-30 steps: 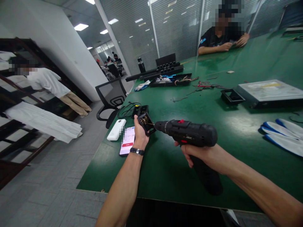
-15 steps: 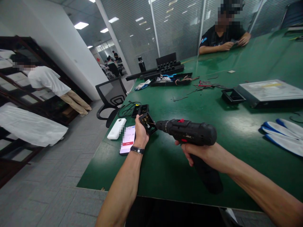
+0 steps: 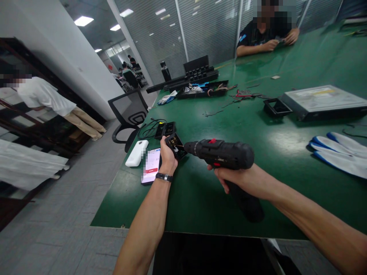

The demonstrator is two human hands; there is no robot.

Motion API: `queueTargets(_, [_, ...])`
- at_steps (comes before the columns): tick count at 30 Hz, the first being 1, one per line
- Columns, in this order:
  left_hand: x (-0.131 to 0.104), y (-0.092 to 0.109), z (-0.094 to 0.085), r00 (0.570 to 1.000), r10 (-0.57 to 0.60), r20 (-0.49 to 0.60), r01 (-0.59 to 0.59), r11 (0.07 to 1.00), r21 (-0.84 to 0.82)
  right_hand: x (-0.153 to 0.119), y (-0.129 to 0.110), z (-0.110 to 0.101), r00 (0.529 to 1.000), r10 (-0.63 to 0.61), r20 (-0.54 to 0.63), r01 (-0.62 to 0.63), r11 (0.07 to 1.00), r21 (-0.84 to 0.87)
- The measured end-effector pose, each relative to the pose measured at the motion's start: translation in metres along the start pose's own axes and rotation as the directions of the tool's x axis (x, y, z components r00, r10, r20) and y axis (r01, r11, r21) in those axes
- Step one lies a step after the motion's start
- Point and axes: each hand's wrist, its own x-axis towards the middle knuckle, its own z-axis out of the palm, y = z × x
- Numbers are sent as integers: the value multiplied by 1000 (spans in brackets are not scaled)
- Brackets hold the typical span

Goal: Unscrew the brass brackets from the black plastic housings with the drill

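My left hand (image 3: 168, 157) grips a small black open box (image 3: 177, 147) with brass-coloured bits inside, tilted above the table. A black cordless drill (image 3: 223, 153) with red accents is in my right hand (image 3: 237, 176), its fingers wrapped round the handle. The drill points left, and its bit reaches into the box's open side; whether the tip touches anything inside is too small to tell. Beside my left hand lie a phone (image 3: 151, 165) with a lit screen and a white rounded device (image 3: 137, 153). Just behind the held box sits another black case (image 3: 164, 130).
On the green table (image 3: 200, 202) are white-and-blue gloves (image 3: 338, 154), a flat metal-topped unit (image 3: 323, 101), a black square frame (image 3: 276, 107) and a black tray (image 3: 202, 91) of cables. A co-worker (image 3: 263, 36) sits across; another person (image 3: 47, 95) stands left by shelves.
The whole view has shifted slightly, so most things sit a little higher and further left. Both hands keep their holds, and the drill bit still points into the box.
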Motion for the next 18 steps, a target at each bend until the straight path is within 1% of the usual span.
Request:
queueTargets(5, [3,-2,-2,998,7,64,-7,1000,0,2,-2,0,1000,3,4,-3,1000,20])
queueTargets(7, [6,-4,-4,997,24,73,-25,1000,5,2,-1,0,1000,5,9,-6,999,32])
queueTargets(12, [12,-9,-3,996,85,0,-85,995,47,4,0,0,1000,22,11,-23,998,51])
queueTargets(18, [16,-10,-2,990,133,-53,-128,988,83,4,3,0,1000,30,-8,-30,1000,-4])
